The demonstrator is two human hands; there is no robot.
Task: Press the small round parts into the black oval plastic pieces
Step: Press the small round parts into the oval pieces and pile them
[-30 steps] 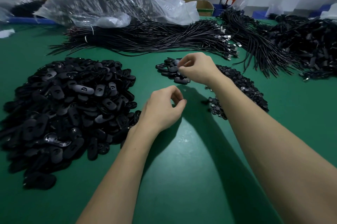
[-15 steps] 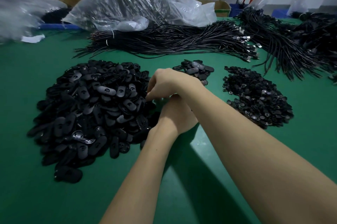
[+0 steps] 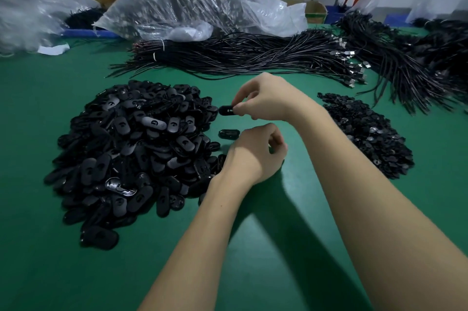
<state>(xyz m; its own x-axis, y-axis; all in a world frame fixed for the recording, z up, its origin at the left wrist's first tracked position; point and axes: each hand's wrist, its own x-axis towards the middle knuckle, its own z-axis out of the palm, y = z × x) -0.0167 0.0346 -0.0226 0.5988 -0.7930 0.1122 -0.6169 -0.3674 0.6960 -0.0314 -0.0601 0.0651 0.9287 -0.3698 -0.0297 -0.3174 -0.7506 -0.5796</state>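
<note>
From the head view, the right hand point(image 3: 266, 100) reaches across above the green table point(image 3: 266, 260) and pinches a black oval point(image 3: 226, 110) at its near end between thumb and curled fingers; the oval juts out to the left, just beside the right edge of the big oval pile point(image 3: 131, 153). Below it, the left hand point(image 3: 255, 153) hovers with its fingers curled inward; whether they hold anything cannot be told, since the palm faces away. A second oval point(image 3: 228, 133) lies just past the left hand's knuckles, between the two hands. The pile of small round parts point(image 3: 367, 133) sits to the right, beyond the right forearm. Farther back lie cable bundles point(image 3: 240, 55) and a clear plastic bag point(image 3: 197, 1) with dark goods inside.
</note>
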